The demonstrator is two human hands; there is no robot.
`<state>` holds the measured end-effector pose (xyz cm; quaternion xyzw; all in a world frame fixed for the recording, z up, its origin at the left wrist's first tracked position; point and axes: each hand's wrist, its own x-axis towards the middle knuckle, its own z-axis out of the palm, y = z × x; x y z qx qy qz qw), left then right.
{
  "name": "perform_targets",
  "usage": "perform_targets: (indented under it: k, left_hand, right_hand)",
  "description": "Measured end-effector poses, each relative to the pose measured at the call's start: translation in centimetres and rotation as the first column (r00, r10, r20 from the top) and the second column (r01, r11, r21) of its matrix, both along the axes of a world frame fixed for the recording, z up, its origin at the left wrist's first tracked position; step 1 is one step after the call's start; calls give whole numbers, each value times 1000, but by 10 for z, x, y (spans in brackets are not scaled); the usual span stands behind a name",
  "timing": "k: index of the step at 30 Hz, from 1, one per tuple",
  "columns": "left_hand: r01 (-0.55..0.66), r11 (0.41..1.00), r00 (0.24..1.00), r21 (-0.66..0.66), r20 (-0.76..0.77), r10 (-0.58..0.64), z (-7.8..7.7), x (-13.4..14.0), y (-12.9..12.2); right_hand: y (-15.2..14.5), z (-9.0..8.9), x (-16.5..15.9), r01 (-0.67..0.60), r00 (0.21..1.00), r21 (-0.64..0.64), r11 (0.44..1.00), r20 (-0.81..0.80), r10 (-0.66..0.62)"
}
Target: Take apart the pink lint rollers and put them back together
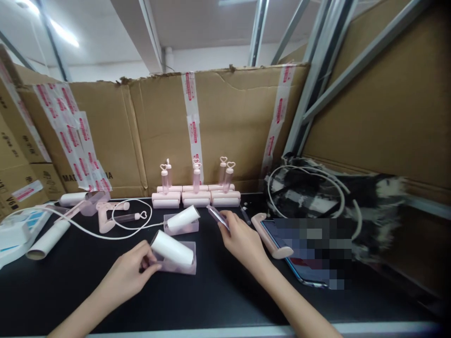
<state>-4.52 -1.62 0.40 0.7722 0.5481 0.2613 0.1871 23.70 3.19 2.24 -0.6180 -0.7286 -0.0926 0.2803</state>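
My left hand (136, 265) pinches the left end of a translucent pink lint-roller cover (176, 267) that rests on the black table. Tilted inside that cover lies a white paper roll (173, 249). My right hand (243, 237) is closed on a long translucent pinkish piece (215, 215), held just right of the covers; its exact kind is unclear. Behind the first cover sits a second translucent cover (192, 228) with a slanted white roll (183, 217). A pale pink roller frame (271, 237) lies right of my right hand, against a phone (299, 258).
Several pink lint rollers (196, 199) with upright heart-topped handles stand in rows before the cardboard wall (225, 122). Loose rolls (49, 239), pink frames (104, 218) and a white cable (105, 238) lie left, near a power strip (21, 234). Dark ragged cloth (303, 188) is heaped right.
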Motion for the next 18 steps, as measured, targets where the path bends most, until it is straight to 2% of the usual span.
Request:
perform_targets:
  k: [4, 6, 7, 10, 12, 15, 18]
  left_hand:
    - [-52, 991, 983, 121, -168, 73, 9, 26, 37]
    - [-76, 982, 973, 172, -203, 111, 12, 35, 56]
    - [-85, 978, 970, 193, -209, 125, 11, 39, 63]
    - [-92, 970, 969, 225, -203, 139, 6, 45, 78]
    - [-86, 968, 971, 237, -197, 135, 2, 45, 80]
    - [-58, 969, 977, 241, -188, 106, -2, 41, 77]
    - [-62, 967, 981, 245, -163, 104, 0, 34, 71]
  right_hand:
    - [-2, 8, 0, -60, 980, 141, 988, -179, 85]
    - [0, 15, 5, -15, 979, 188, 982, -199, 53]
    - [1, 19, 9, 46, 982, 190, 981, -189, -10]
    - [7, 31, 30, 318, 947, 92, 944, -89, -310]
    - [12, 36, 46, 442, 896, -41, 896, 51, -440]
    - [20, 36, 63, 487, 869, -221, 845, 221, -443]
    - [27, 28, 71, 459, 883, -301, 836, 255, -393]
